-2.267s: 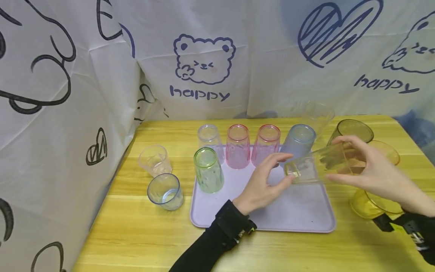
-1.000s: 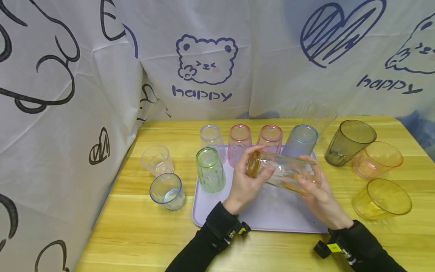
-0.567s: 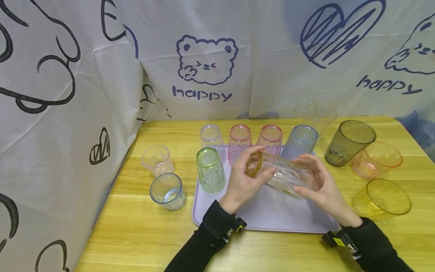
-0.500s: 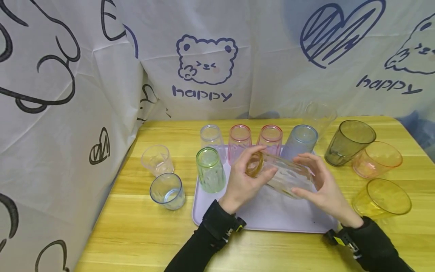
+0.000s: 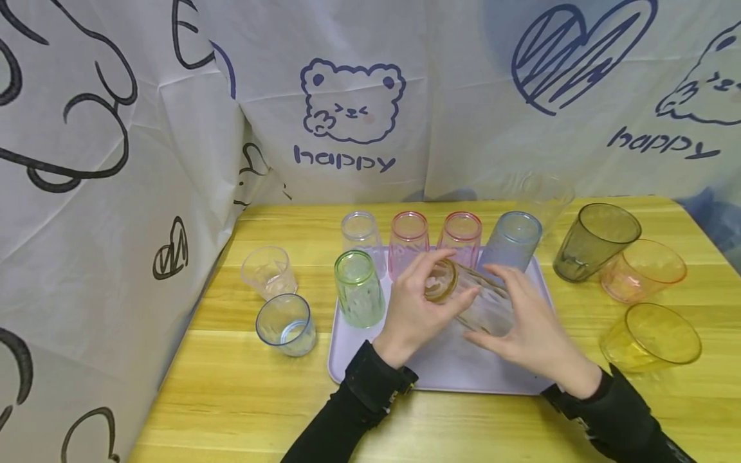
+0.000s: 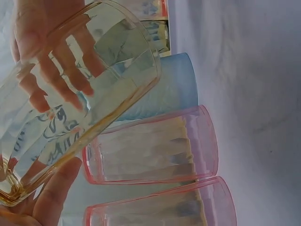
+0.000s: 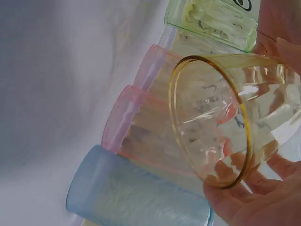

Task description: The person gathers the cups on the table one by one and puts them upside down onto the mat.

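Observation:
My left hand [image 5: 417, 302] grips the thick base end of a clear amber-tinted drinking glass [image 5: 483, 307], thumb in front and fingers behind. My right hand [image 5: 538, 331] holds the same glass toward its mouth, thumb below and fingers above. The glass is tilted over the lilac tray [image 5: 451, 384], its base up to the left and its mouth down to the right. In the right wrist view its gold-edged rim [image 7: 247, 127] faces the tray. Upside down on the tray stand a green glass [image 5: 359, 292], two pink glasses [image 5: 408, 247] and a blue glass [image 5: 512, 241].
A pale clear glass [image 5: 361, 238] stands upside down at the tray's back left. Upright beside the tray are a clear tumbler [image 5: 269, 273] and blue-rimmed tumbler [image 5: 286, 328] at left, and grey [image 5: 593, 244], orange [image 5: 639, 273] and yellow [image 5: 648, 341] glasses at right.
Both hands have brought the amber glass leftward over the tray, tilting its mouth downward. Most recently my right hand has slid left along the glass; my left hand stays at the base.

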`<state>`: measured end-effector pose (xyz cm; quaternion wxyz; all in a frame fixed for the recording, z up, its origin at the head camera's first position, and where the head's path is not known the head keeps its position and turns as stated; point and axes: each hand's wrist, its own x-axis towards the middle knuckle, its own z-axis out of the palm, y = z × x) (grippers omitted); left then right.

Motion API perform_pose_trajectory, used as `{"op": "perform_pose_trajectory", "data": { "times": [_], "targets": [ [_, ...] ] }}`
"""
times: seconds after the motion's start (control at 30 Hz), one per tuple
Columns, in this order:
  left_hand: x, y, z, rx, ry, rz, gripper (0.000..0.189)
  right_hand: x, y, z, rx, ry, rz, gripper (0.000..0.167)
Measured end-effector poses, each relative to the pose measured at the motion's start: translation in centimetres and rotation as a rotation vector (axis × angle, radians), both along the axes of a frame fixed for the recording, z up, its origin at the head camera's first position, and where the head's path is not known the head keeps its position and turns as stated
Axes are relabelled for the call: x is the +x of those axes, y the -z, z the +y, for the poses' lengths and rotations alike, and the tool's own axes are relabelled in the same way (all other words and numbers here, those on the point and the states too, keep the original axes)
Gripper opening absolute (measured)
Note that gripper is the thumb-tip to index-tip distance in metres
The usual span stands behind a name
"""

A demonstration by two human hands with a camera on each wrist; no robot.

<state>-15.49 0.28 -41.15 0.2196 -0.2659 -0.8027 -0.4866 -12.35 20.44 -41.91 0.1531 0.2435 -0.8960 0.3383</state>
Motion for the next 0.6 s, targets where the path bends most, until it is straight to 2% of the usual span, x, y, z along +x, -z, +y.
{"op": "perform_pose_trajectory", "data": {
  "times": [0.33,0.6],
  "targets": [
    [0.1,-0.1,0.1,-0.045,-0.058,0.026,0.061,-0.4,0.8,-1.4,0.062,0.012,-0.007,0.1],
    [0.3,-0.3,0.2,-0.079,-0.087,0.01,0.066,-0.4,1.1,-1.9,0.041,0.021,-0.042,0.096]
  ]
}}
